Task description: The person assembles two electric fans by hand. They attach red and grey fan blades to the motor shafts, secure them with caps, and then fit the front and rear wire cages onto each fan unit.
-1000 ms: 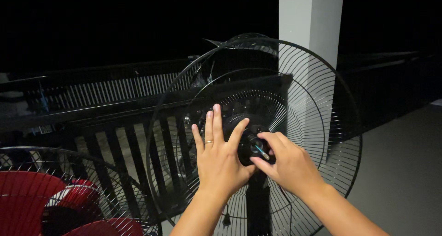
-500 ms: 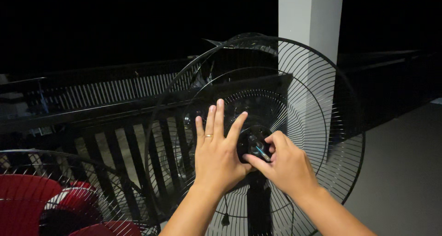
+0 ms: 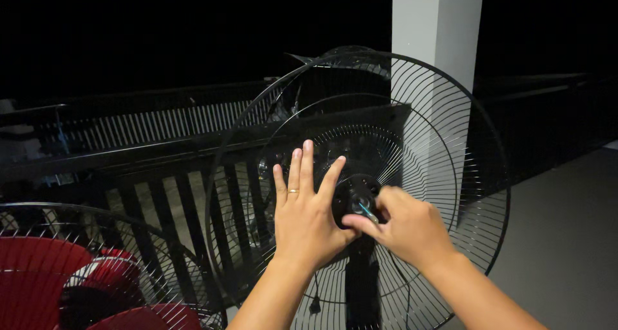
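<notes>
A black stand fan's rear wire guard (image 3: 444,130) stands upright in front of me, with its black motor hub (image 3: 353,195) at the centre. My left hand (image 3: 309,214) lies flat on the guard just left of the hub, fingers spread, a ring on one finger. My right hand (image 3: 409,227) pinches a small bluish part (image 3: 365,209) at the hub's centre with thumb and fingertips. The fan's black pole (image 3: 362,285) runs down behind my wrists.
A second wire guard with red blades (image 3: 58,285) sits at the lower left. A dark slatted railing (image 3: 148,156) runs behind the fan. A white pillar (image 3: 438,27) rises behind the guard, and grey floor (image 3: 566,240) spreads to the right.
My right hand has turned slightly at the hub, its fingers shifting on the small part. My left hand stays pressed on the guard.
</notes>
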